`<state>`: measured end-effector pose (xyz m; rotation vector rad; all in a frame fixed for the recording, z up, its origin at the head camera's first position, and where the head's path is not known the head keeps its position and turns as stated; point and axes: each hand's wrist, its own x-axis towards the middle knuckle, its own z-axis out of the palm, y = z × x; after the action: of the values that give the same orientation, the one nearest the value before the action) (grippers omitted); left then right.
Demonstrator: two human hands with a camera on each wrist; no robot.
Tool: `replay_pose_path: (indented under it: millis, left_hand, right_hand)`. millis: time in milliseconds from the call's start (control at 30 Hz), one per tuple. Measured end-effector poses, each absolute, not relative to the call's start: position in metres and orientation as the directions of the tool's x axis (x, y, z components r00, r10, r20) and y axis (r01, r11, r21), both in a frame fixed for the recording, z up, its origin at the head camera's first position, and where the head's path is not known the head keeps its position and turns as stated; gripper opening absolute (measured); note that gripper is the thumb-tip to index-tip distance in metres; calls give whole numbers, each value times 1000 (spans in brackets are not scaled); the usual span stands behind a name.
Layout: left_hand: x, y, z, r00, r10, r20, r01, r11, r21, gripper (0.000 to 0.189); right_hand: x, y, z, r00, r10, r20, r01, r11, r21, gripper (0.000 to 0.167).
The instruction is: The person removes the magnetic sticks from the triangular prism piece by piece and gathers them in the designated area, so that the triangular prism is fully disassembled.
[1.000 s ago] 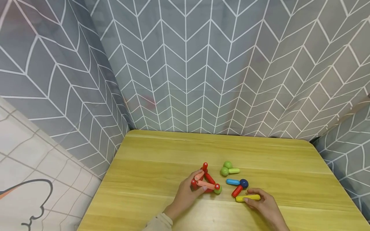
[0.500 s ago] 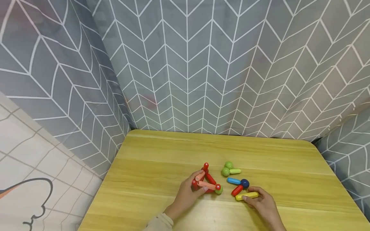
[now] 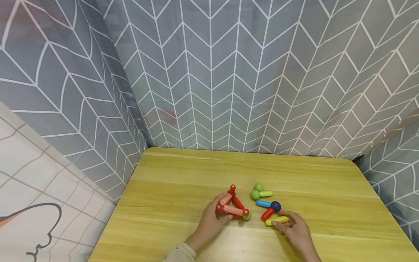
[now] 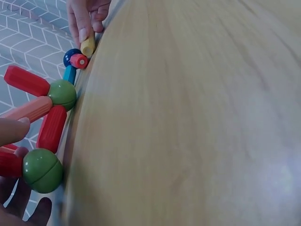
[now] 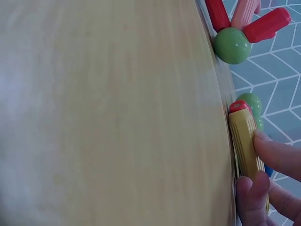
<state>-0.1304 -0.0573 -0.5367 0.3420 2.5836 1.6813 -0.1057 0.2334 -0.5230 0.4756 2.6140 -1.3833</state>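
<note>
Red frame [image 3: 238,203] looks part-built, our left hand [image 3: 208,221] gripping; off it: yellow rod [image 3: 277,220] our right hand [image 3: 297,232] pinches, green cluster [image 3: 255,194], blue ball [image 3: 276,206].

Grey chevron curtains [image 3: 209,80] around a wood-grain table [image 3: 176,173] show a screened-off corner, room type unclear.

Ribbed yellow rod [image 3: 279,220], red-and-pink stick frame [image 3: 234,210] to its left

A: Seen at left hand [image 3: 208,218]?
B: Gripping, with thumb [image 3: 226,219] pointed toward the right hand [image 3: 297,230]; cuffed in a pale sleeve [image 3: 181,253] just behind the wrist [image 3: 195,239].
A: And at right?
B: Pinching between thumb and fingers [image 5: 282,157], well apart from the left hand.
</note>
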Motion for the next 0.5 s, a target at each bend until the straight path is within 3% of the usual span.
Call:
replay_pose_path:
  millis: [500]
  left_hand:
    - [-128,-60,-545,-973,186,135,218,556,802,75]
  right_hand:
    - [-107,232,-524,-934,238,-268,356,526,-773,55]
